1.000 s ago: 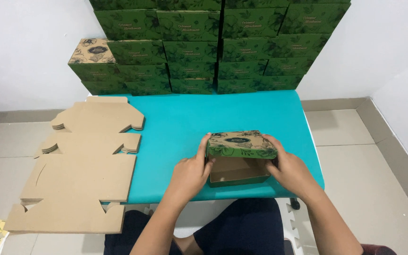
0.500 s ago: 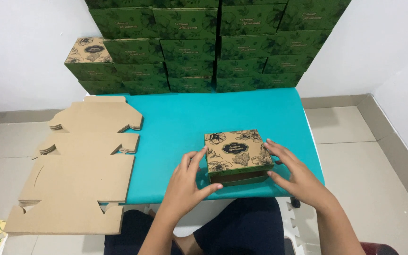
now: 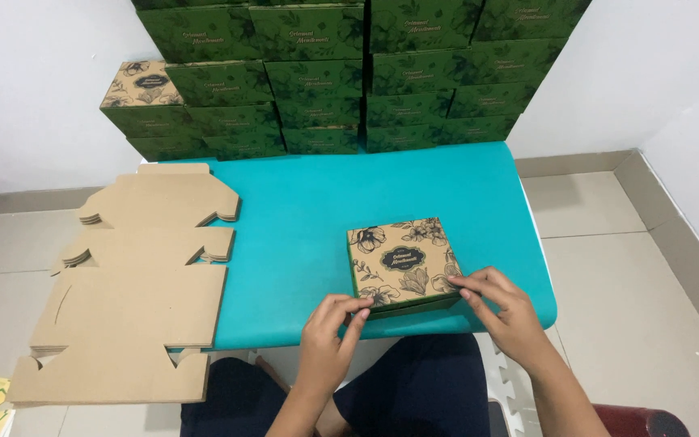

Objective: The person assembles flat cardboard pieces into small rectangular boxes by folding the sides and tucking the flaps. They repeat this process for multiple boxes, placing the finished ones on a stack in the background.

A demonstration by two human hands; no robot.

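A wall of green boxes point(image 3: 349, 73) fills the far side at twelve o'clock, stacked in rows against the white wall, with one tan-topped box point(image 3: 139, 85) at its left end, about eleven o'clock. In front of it the teal counter point(image 3: 301, 226) runs toward the person, and a pile of flat brown blanks point(image 3: 131, 283) hangs over its left edge from ten down to eight o'clock. The folded box point(image 3: 404, 263) sits on the near right part of the counter, close to the front edge, lid up and tan with a dark flower print, its green sides showing below. It is nearly square and turned a little, so no long axis stands out; its near edge runs from seven o'clock up toward four. That edge is where both hands meet it. The left hand point(image 3: 329, 336) comes in from six o'clock, fingertips on the box's near left corner, grip narrow and pinching at the front flap rather than lifting. The right hand point(image 3: 507, 311) comes from five o'clock, fingertips on the near right corner, grip likewise narrow and pressing. The box lies up and away from both grips, roughly at twelve to one o'clock from the left and eleven from the right. Both hands are about equally near.
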